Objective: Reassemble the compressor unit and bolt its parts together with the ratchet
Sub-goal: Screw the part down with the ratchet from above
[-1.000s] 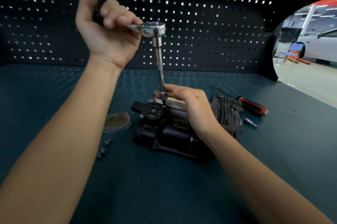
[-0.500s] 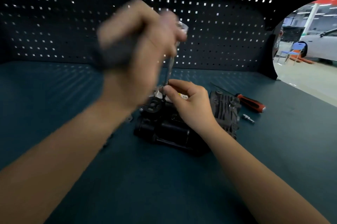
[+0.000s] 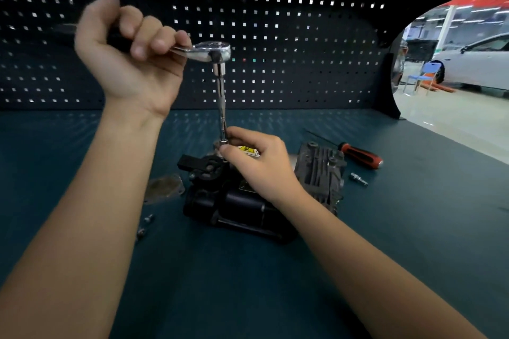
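The black compressor unit lies on the teal bench mat, its grey finned metal part at the right end. My left hand grips the black handle of the chrome ratchet, held high above the unit. A long extension bar runs straight down from the ratchet head to the top of the compressor. My right hand pinches the lower end of that bar where it meets the unit, with thumb and fingers curled round it. The bolt under the bar is hidden.
A grey cover plate lies left of the unit, with loose bolts in front of it. A red-handled screwdriver and a small metal fitting lie to the right. A perforated black panel stands behind.
My left hand swung the ratchet handle round to the right in a blur, then back to the left. My right hand stayed on the foot of the extension bar.
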